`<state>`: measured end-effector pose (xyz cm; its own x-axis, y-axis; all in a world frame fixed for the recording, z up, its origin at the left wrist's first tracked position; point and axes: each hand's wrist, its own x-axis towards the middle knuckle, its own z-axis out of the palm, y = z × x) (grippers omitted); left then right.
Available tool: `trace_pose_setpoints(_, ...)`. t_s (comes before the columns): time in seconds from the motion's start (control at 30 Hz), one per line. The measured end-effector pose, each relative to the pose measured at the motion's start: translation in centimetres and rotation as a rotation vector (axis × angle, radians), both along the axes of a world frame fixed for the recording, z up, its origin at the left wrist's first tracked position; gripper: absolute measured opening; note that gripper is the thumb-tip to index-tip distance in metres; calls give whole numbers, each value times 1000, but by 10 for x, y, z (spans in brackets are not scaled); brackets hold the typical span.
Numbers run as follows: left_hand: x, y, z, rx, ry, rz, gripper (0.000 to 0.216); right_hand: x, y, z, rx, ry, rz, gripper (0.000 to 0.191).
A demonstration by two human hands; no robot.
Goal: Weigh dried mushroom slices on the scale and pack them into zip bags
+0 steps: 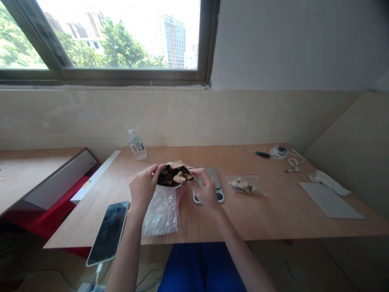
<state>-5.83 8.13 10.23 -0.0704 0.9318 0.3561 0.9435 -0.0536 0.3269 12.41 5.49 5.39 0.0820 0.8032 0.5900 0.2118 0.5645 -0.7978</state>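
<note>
Between my two hands is a pouch (170, 181) with its mouth spread wide and tilted toward me. Pale, dried-looking slices (180, 177) show inside its dark interior. My left hand (144, 182) pinches the left edge, and my right hand (206, 187) grips the right edge. Below the pouch lie clear zip bags (161, 213) with red seal strips, flat on the table. A small kitchen scale (215, 174) stands behind my right hand, partly hidden by it. To the right rests a closed zip bag (245, 185) holding similar pale and dark pieces.
A clear bottle (137, 146) stands at the back left of the table (267, 223). A phone (109, 231) on a cable juts past the front left edge. At the right are a screwdriver (261, 154), a dome camera (278, 151) with cable, and a white sheet (330, 200).
</note>
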Motion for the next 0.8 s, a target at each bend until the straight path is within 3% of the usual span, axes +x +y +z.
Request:
trace_pose_setpoints(0.1, -2, 2, 1, 13, -2, 3, 43, 25, 2, -13, -60, 181, -113, 23)
trace_pose_setpoints(0.2, -2, 2, 1, 20, -12, 4, 43, 54, 12, -41, -137, 213, -202, 28)
trace_pose_setpoints(0.37, -1, 2, 1, 2, -25, 11, 41, 78, 34, -85, -209, -153, -325, 19)
trace_pose_setpoints(0.5, -2, 1, 1, 2, -29, 7, 41, 77, 37, -92, -177, -507, -274, 27)
trace_pose_setpoints(0.67, -2, 2, -1, 6, -21, -1, 42, 78, 30, -92, -108, -626, -241, 43)
trace_pose_setpoints(0.8, -1, 1, -2, 10, -22, -4, 43, 79, 36, -98, -125, -717, -246, 40)
